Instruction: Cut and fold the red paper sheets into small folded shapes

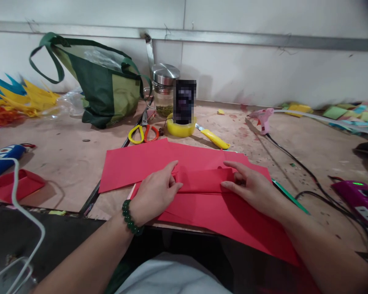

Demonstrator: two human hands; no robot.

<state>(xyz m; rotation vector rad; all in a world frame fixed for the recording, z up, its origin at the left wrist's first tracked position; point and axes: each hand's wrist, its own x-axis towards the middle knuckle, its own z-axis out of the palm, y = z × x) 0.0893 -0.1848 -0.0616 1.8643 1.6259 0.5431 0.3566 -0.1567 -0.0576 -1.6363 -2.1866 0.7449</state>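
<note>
A small folded red paper piece (pixel 204 180) lies on top of larger red paper sheets (pixel 135 163) on the worktable. My left hand (pixel 155 192), with a green bead bracelet on its wrist, pinches the piece's left end with curled fingers. My right hand (pixel 251 185) presses on the right end, index finger stretched along the top fold, other fingers curled on the paper.
Behind the paper lie yellow-and-orange scissors (pixel 142 132), a yellow tape roll (pixel 180 128) with a phone standing in it, a yellow utility knife (pixel 213 139), a glass jar (pixel 163 90) and a green bag (pixel 101 85). A pink glue gun (pixel 262 118) and cables lie right.
</note>
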